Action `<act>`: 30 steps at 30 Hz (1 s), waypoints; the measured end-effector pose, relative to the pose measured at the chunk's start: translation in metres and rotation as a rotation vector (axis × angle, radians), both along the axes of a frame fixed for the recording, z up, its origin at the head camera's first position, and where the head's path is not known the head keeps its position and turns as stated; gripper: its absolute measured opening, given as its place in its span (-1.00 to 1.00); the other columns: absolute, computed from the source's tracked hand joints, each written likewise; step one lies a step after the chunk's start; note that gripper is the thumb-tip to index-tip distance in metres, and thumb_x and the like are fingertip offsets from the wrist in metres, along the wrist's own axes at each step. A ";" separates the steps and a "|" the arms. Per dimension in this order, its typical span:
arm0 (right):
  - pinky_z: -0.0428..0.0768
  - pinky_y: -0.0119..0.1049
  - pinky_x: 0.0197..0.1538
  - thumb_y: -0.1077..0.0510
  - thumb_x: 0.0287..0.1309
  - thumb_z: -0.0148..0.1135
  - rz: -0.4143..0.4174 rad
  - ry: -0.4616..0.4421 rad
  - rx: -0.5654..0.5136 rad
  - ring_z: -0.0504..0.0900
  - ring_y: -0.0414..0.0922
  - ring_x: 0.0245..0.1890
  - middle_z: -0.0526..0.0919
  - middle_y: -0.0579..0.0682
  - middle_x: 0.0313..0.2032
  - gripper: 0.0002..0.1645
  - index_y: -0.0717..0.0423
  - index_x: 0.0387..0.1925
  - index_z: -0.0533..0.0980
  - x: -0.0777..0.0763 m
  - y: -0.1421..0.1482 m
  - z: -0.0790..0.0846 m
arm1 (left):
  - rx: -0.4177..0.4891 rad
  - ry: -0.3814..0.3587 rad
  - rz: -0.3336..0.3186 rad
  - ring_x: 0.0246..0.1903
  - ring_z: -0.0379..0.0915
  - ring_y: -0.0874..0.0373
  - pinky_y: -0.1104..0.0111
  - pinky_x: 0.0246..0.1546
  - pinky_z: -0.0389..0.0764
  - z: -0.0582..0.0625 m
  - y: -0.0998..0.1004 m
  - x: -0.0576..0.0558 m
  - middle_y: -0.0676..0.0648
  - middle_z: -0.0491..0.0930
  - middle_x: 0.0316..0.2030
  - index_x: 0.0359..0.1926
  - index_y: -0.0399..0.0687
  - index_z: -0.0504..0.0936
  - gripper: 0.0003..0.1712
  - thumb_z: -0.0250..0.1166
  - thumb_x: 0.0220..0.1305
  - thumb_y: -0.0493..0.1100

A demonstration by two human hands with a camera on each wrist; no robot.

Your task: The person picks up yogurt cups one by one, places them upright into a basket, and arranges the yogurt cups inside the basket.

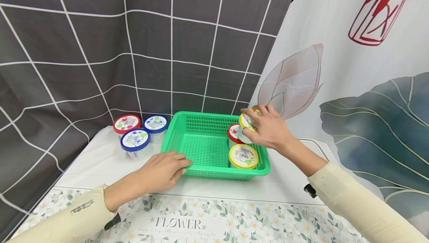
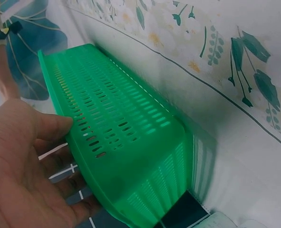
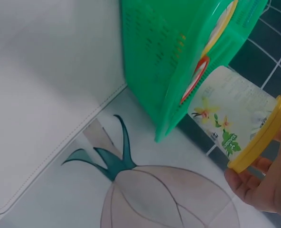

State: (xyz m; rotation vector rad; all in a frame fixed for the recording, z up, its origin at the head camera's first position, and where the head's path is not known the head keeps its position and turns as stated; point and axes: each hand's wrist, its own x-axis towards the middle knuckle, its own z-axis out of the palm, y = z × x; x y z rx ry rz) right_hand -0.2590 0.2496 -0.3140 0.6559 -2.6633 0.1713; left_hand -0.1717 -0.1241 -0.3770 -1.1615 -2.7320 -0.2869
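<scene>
My right hand (image 1: 266, 127) grips a white paper tub with a yellow lid (image 3: 238, 114) by the lid, over the right end of a green plastic basket (image 1: 201, 168). The right wrist view shows this tub clear of the basket rim, with a flower print on its side. Inside the basket's right end sit a red-lidded tub (image 1: 234, 134), partly hidden by the held one, and another yellow-lidded tub (image 1: 243, 156). At the basket's front left, my left hand (image 1: 164, 170) holds the rim; thumb and fingers lie on either side of it in the left wrist view.
Left of the basket stand a red-lidded tub (image 1: 126, 123) and two blue-lidded tubs, one at the back (image 1: 155, 123) and one in front (image 1: 135, 139). A dark checked curtain (image 1: 151, 49) hangs close behind. Flower-printed cloth (image 1: 201, 220) covers the table's near side.
</scene>
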 end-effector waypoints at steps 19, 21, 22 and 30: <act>0.66 0.17 0.04 -0.26 0.31 0.04 0.110 0.046 0.037 0.55 0.25 0.13 0.64 0.22 0.39 -0.18 -0.15 0.52 0.61 0.009 -0.021 -0.006 | 0.000 0.001 0.001 -0.01 0.72 0.04 0.08 -0.01 0.82 0.000 0.001 0.001 0.03 0.80 0.02 0.26 -0.01 0.82 -0.66 0.35 0.57 -0.25; 0.66 0.18 0.07 -0.27 0.32 0.05 0.116 0.042 0.039 0.55 0.24 0.13 0.63 0.22 0.40 -0.18 -0.16 0.53 0.60 0.011 -0.022 -0.007 | 0.000 0.004 -0.003 -0.02 0.72 0.04 0.09 -0.01 0.82 0.000 0.002 0.001 0.03 0.80 0.02 0.26 -0.01 0.81 -0.66 0.35 0.57 -0.24; 0.66 0.18 0.08 -0.27 0.33 0.05 0.121 0.039 0.039 0.55 0.24 0.13 0.63 0.22 0.40 -0.19 -0.16 0.53 0.60 0.011 -0.023 -0.007 | 0.000 0.004 -0.002 -0.01 0.72 0.04 0.09 -0.01 0.82 0.000 0.002 0.001 0.03 0.80 0.02 0.26 -0.01 0.81 -0.66 0.34 0.58 -0.24; 0.65 0.19 0.14 -0.26 0.35 0.10 0.168 0.043 0.038 0.56 0.25 0.14 0.63 0.24 0.39 -0.20 -0.13 0.54 0.59 0.012 -0.032 -0.009 | -0.009 0.025 -0.005 -0.05 0.70 0.07 0.14 -0.07 0.81 0.000 0.000 0.001 0.05 0.80 0.00 0.24 0.01 0.82 -0.68 0.35 0.57 -0.24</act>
